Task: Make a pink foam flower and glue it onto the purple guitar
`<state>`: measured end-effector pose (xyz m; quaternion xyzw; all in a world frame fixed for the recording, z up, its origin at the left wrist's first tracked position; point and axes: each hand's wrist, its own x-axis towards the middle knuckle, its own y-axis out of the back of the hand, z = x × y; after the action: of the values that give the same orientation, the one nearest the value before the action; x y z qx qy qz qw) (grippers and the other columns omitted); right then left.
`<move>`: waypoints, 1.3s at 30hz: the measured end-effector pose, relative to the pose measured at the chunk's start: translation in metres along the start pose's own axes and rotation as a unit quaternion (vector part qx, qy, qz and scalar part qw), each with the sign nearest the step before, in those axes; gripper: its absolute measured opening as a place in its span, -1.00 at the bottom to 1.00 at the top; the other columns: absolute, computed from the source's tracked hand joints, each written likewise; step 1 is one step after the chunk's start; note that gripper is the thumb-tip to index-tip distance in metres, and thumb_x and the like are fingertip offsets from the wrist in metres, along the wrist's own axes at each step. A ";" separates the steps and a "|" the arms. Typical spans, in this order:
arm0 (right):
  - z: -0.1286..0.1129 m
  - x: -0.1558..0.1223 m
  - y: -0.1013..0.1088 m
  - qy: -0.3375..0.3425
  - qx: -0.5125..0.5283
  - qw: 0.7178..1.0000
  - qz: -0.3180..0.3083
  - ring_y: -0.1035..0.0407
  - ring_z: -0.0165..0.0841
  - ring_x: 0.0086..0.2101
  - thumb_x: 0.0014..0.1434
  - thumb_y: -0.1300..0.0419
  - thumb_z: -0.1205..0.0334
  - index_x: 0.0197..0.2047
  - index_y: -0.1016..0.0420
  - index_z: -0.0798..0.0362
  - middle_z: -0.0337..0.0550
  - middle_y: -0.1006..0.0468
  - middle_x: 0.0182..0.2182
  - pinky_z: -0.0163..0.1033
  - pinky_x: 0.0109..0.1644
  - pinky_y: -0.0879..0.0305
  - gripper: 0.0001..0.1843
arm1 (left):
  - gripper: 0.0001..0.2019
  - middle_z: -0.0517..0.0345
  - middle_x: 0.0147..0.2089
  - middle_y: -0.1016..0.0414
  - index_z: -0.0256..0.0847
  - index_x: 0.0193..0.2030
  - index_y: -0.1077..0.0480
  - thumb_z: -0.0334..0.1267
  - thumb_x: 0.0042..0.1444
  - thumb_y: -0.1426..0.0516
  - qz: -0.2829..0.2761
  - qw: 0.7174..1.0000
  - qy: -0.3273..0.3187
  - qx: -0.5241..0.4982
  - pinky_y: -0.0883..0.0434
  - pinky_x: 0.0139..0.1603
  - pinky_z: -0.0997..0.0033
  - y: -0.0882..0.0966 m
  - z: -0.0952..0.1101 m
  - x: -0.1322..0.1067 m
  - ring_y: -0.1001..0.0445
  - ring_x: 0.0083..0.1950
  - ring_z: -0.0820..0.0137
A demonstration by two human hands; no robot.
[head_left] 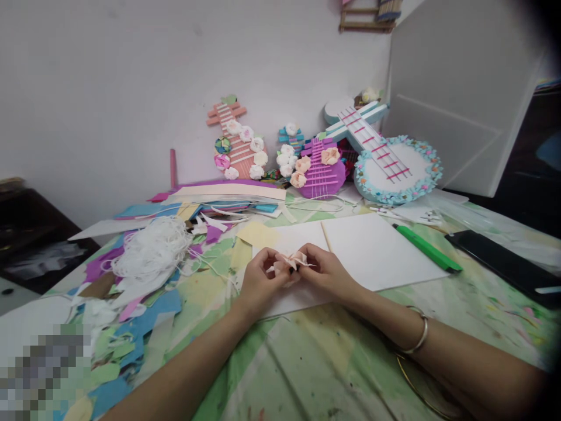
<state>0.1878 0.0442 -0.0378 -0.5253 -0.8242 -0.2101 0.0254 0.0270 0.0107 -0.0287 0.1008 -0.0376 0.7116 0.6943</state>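
A pale peach paper flower (289,261) is pinched between both hands over a white sheet (377,251). My left hand (262,279) grips its left side with thumb and curled fingers. On the other side, my right hand (329,270) holds the petals, thumb and fingers pressed together. The lower part of the flower is partly hidden by the thumbs. Just beyond the hands, a thin wooden stick (326,236) lies on the white sheet. A yellow paper piece (258,235) sits at the sheet's left corner.
A green box cutter (427,248) and a black phone-like slab (504,263) lie to the right. White string (151,248) is heaped among paper scraps (162,304) on the left. Decorated paper instruments, including a blue-and-white one (394,166) and a purple one (322,175), lean at the back.
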 end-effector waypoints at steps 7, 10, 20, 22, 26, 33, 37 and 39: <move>-0.001 -0.002 -0.002 -0.002 -0.020 1.000 0.016 -0.28 -0.42 -0.40 0.06 -0.08 0.32 -0.31 -0.34 0.03 -0.25 -0.40 -0.43 -0.33 -0.35 -0.24 -0.92 | -0.82 0.21 -0.38 -0.36 -0.22 -0.38 -0.27 -0.23 -0.09 -0.19 0.028 0.999 -0.004 0.026 -0.41 -0.30 0.48 -0.001 -0.002 0.000 -0.40 -0.31 0.44; -0.006 -0.002 -0.003 0.000 -0.039 0.999 0.017 -0.29 -0.41 -0.40 0.07 -0.07 0.32 -0.29 -0.34 0.04 -0.24 -0.41 -0.42 -0.31 -0.34 -0.25 -0.90 | -0.82 0.20 -0.37 -0.37 -0.22 -0.38 -0.27 -0.22 -0.07 -0.19 0.031 0.999 -0.007 0.033 -0.41 -0.31 0.48 0.000 -0.004 0.001 -0.42 -0.30 0.43; -0.004 0.000 -0.001 -0.027 0.061 0.997 0.029 -0.38 -0.37 -0.30 0.09 -0.09 0.26 -0.21 -0.35 0.04 -0.19 -0.47 -0.31 -0.24 -0.19 -0.33 -0.84 | -0.78 0.25 -0.44 -0.37 -0.25 -0.38 -0.30 -0.22 -0.13 -0.23 0.036 0.999 0.024 -0.019 -0.30 -0.37 0.53 0.003 -0.002 0.003 -0.36 -0.39 0.48; -0.004 0.002 -0.001 -0.045 0.110 0.993 0.026 -0.40 -0.36 -0.30 0.10 -0.09 0.23 -0.19 -0.35 0.06 -0.17 -0.49 -0.31 -0.20 -0.16 -0.35 -0.82 | -0.78 0.26 -0.45 -0.36 -0.25 -0.37 -0.30 -0.22 -0.12 -0.23 0.026 0.997 0.037 -0.059 -0.28 -0.37 0.54 0.004 -0.005 0.003 -0.35 -0.41 0.50; -0.005 0.003 -0.001 -0.072 0.180 0.981 0.025 -0.43 -0.34 -0.29 0.07 -0.11 0.20 -0.21 -0.36 0.08 -0.16 -0.51 -0.31 -0.18 -0.16 -0.38 -0.79 | -0.78 0.29 -0.44 -0.36 -0.25 -0.34 -0.29 -0.29 -0.12 -0.23 0.012 0.991 0.057 -0.117 -0.27 -0.38 0.56 0.005 -0.012 0.005 -0.34 -0.41 0.52; -0.002 0.004 0.001 -0.051 0.158 0.986 0.023 -0.44 -0.30 -0.22 -0.01 -0.14 0.28 -0.20 -0.38 0.09 -0.12 -0.53 -0.26 -0.17 -0.12 -0.35 -0.76 | -0.61 0.19 -0.32 -0.45 -0.20 -0.22 -0.22 -0.44 -0.23 -0.24 -0.013 0.986 0.067 -0.155 -0.34 -0.32 0.48 0.006 -0.016 0.007 -0.44 -0.32 0.42; -0.004 0.004 0.002 -0.045 0.135 0.990 0.021 -0.43 -0.29 -0.20 -0.05 -0.15 0.31 -0.21 -0.40 0.10 -0.11 -0.52 -0.25 -0.16 -0.09 -0.33 -0.74 | -0.57 0.11 -0.24 -0.46 -0.22 -0.20 -0.26 -0.39 -0.25 -0.30 -0.020 0.991 0.048 -0.123 -0.36 -0.22 0.45 0.006 -0.016 0.006 -0.46 -0.24 0.39; -0.005 0.004 0.003 -0.043 0.130 0.990 0.019 -0.43 -0.28 -0.21 -0.07 -0.13 0.32 -0.21 -0.40 0.11 -0.10 -0.52 -0.27 -0.15 -0.11 -0.33 -0.72 | -0.59 0.14 -0.27 -0.46 -0.23 -0.22 -0.28 -0.41 -0.25 -0.29 -0.008 0.992 0.045 -0.118 -0.35 -0.23 0.48 0.006 -0.017 0.006 -0.45 -0.25 0.41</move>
<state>0.1877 0.0464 -0.0316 -0.5419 -0.8345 -0.0781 0.0619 0.0191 0.0194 -0.0433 -0.0133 -0.0892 0.7002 0.7082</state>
